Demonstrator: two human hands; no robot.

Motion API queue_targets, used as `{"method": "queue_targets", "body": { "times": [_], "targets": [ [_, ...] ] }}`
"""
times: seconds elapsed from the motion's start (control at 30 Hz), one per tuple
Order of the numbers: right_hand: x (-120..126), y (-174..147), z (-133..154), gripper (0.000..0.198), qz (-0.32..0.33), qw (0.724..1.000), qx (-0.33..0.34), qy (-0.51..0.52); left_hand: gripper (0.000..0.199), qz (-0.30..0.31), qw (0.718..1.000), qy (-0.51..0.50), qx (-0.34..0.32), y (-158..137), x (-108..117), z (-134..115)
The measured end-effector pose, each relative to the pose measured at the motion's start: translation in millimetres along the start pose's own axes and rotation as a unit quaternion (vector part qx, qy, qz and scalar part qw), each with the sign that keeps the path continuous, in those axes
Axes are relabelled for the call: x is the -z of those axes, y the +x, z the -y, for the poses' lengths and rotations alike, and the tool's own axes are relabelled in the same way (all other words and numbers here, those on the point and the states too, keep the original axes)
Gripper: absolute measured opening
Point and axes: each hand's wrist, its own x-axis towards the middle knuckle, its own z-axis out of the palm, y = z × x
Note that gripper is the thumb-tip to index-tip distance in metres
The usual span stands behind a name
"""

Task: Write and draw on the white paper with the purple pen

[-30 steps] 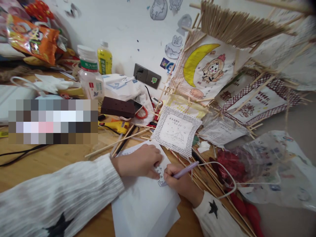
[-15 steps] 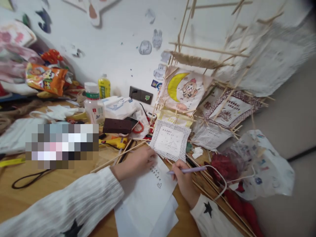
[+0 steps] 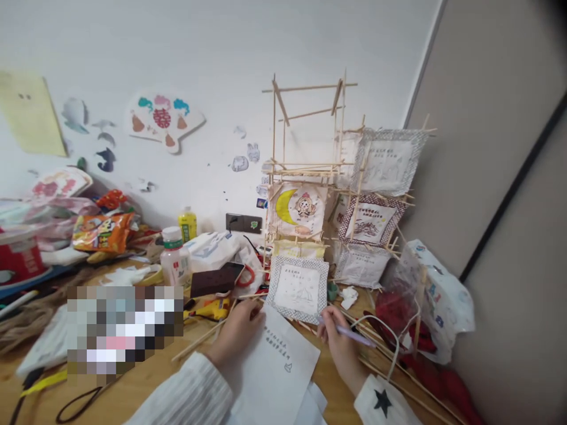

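My right grip [image 3: 340, 342] is closed around a purple pen [image 3: 357, 336]; the pen's rear end points to the right, and its tip is hidden by my fingers. The wrist is bent inward, and this hand is just outside the right edge of the paper [image 3: 266, 378]. My left grip [image 3: 241, 327] lies at the upper left edge of this paper, with fingers loosely curved down; I cannot tell if it pinches anything. The paper lies on the counter [image 3: 163, 369], between my two forearms, with handwriting on its upper right part. Its far corner comes close to a drawn panel [image 3: 296, 289], so there the room is narrow. Between its right edge and my right hand, a strip of wood is visible. To the right, a white cord [image 3: 392, 330] makes a curve, and behind it a transparent bag [image 3: 445, 313] holds something red. Farther left stand a white-capped bottle [image 3: 176, 265], of which I cannot tell the contents, and a yellow bottle [image 3: 188, 224].
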Motion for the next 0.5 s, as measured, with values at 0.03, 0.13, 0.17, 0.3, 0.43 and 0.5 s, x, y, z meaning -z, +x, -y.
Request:
{"method": "queue_targets", "body": {
  "times": [0.03,0.13,0.17,0.3,0.43,0.5],
  "targets": [
    [2,1,-3,0.045,-0.003,1.0,-0.004,-0.005,0.013,-0.01,1.0,-0.001,-0.01,1,1,-1],
    [8,5,-11,0.043,0.001,1.0,0.001,-0.024,0.023,-0.059,0.998,-0.018,-0.026,3,7,-4],
    [9,6,-14,0.042,0.013,1.0,0.001,-0.022,0.025,-0.077,0.996,-0.023,-0.03,3,9,-5],
    [8,7,-16,0.042,0.063,0.997,-0.047,0.018,0.026,-0.128,0.99,-0.04,-0.034,0,16,-10],
    [6,3,-4,0.037,0.1,0.995,0.015,-0.021,0.026,-0.162,0.985,-0.06,-0.026,-3,17,-14],
    [7,0,3,0.035,0.114,0.992,0.034,-0.029,0.028,-0.176,0.981,-0.082,-0.022,-5,17,-18]
  ]
}}
